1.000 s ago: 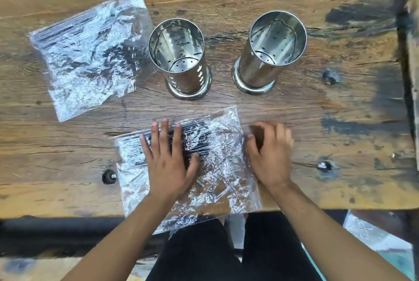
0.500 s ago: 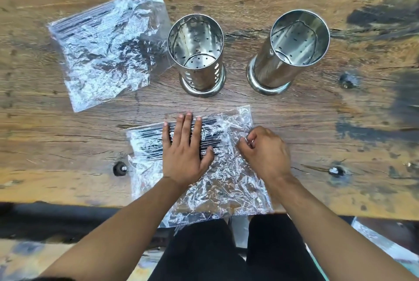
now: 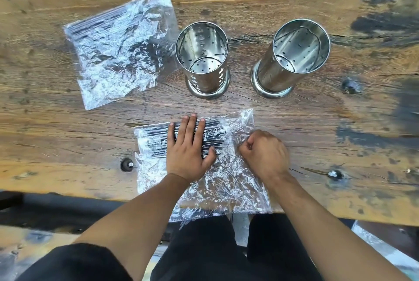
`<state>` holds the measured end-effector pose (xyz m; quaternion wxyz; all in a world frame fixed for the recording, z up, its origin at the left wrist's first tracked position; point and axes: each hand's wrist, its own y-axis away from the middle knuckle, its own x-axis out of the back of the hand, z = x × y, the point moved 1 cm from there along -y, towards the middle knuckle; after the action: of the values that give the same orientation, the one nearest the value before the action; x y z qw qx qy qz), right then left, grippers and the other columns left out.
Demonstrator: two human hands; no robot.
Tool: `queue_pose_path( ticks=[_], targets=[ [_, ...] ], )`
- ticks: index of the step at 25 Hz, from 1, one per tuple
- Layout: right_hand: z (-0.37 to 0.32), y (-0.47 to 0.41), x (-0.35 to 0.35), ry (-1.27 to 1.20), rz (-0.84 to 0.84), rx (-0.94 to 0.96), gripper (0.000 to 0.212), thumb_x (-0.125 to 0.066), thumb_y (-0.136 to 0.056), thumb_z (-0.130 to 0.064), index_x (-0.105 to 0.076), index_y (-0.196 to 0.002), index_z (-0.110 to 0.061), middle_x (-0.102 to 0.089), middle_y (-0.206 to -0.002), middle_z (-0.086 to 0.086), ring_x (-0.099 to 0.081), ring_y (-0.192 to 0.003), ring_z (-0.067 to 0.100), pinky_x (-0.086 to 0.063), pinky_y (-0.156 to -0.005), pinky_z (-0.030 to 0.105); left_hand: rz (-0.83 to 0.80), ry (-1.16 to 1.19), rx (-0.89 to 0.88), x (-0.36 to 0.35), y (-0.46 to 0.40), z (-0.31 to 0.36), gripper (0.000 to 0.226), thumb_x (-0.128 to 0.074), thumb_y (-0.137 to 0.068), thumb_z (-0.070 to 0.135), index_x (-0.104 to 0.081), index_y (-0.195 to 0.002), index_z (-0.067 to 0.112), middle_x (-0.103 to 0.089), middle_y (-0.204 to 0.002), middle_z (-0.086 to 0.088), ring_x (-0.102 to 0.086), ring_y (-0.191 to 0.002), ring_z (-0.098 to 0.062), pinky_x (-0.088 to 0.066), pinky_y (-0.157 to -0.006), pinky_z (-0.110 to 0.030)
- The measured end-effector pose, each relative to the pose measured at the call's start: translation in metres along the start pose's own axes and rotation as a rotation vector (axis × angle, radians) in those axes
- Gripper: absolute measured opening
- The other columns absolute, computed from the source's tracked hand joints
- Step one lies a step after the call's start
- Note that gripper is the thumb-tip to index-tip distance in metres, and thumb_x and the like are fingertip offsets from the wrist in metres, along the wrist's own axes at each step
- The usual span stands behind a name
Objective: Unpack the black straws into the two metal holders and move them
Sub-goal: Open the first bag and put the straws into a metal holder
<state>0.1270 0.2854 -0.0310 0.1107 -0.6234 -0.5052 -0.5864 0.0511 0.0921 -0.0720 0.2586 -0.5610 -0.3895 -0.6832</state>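
Nearest the worktop [image 3: 317,135] edge, a clear plastic bag [image 3: 226,181] of black straws [image 3: 156,138] is laid flat, its near part overhanging the edge. The left hand [image 3: 188,147] is pressed flat on the bag with fingers straight and slightly spread, so that the straws beneath are held down. The right hand [image 3: 263,154] is curled at the bag's right side, and the film appears to be pinched between thumb and fingers, though the contact itself is partly hidden. The opening of this first bag is judged to be the step in hand; nothing is unpacked yet. The next move is thought to call for the right end to be pulled open while the bundle is kept steady.

Farther back, two metal holders are stood upright and well apart, the left holder [image 3: 205,63] and the right holder [image 3: 292,58]; both are seen to be empty, perforated bases exposed. To their left, a second bag [image 3: 120,47] of straws is lain unopened, just beside the left holder.
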Motion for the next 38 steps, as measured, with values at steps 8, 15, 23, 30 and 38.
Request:
queue_pose_path(
  ticks=[8, 15, 23, 30, 38],
  targets=[
    [0.015, -0.011, 0.007, -0.063, -0.045, -0.060, 0.016, -0.060, -0.092, -0.029, -0.060, -0.080, -0.018, -0.061, -0.065, -0.004, -0.061, -0.058, 0.014, -0.051, -0.061, 0.027, 0.002, 0.004, 0.006, -0.003, -0.001, 0.000, 0.081, -0.039, -0.092, 0.057, -0.026, -0.160, 0.017, -0.027, -0.167, -0.008, -0.022, -0.155, -0.027, -0.013, -0.124, -0.059],
    [0.034, -0.019, 0.016, -0.128, -0.025, -0.140, 0.018, -0.060, -0.089, -0.029, -0.056, -0.076, -0.018, -0.062, -0.064, -0.001, -0.061, -0.061, 0.021, -0.044, -0.057, 0.028, 0.021, -0.003, -0.007, -0.004, -0.001, -0.001, 0.081, -0.043, -0.091, 0.055, -0.029, -0.159, 0.015, -0.028, -0.166, -0.009, -0.024, -0.155, -0.029, -0.013, -0.124, -0.058],
    [0.041, -0.028, 0.028, -0.148, -0.089, -0.125, 0.016, -0.060, -0.088, -0.038, -0.055, -0.088, -0.023, -0.063, -0.068, -0.006, -0.064, -0.067, 0.023, -0.049, -0.062, 0.031, 0.018, -0.024, -0.003, -0.002, -0.003, 0.000, 0.081, -0.039, -0.091, 0.056, -0.030, -0.159, 0.014, -0.029, -0.166, -0.009, -0.025, -0.154, -0.029, -0.014, -0.124, -0.058],
    [0.045, -0.023, 0.020, -0.212, -0.014, -0.073, 0.028, -0.062, -0.096, -0.049, -0.053, -0.102, -0.023, -0.061, -0.068, -0.009, -0.062, -0.063, 0.014, -0.047, -0.058, 0.027, 0.017, -0.027, 0.004, -0.002, -0.003, 0.000, 0.081, -0.041, -0.089, 0.056, -0.031, -0.158, 0.014, -0.030, -0.165, -0.009, -0.027, -0.153, -0.029, -0.014, -0.124, -0.058],
    [0.060, -0.015, 0.035, -0.158, -0.098, -0.178, 0.046, -0.059, -0.091, -0.063, -0.060, -0.073, -0.021, -0.066, -0.064, -0.005, -0.061, -0.062, 0.018, -0.050, -0.064, 0.030, 0.006, -0.022, 0.013, 0.000, -0.003, 0.002, 0.081, -0.040, -0.089, 0.056, -0.031, -0.158, 0.015, -0.030, -0.165, -0.009, -0.025, -0.154, -0.028, -0.012, -0.125, -0.057]
  ],
)
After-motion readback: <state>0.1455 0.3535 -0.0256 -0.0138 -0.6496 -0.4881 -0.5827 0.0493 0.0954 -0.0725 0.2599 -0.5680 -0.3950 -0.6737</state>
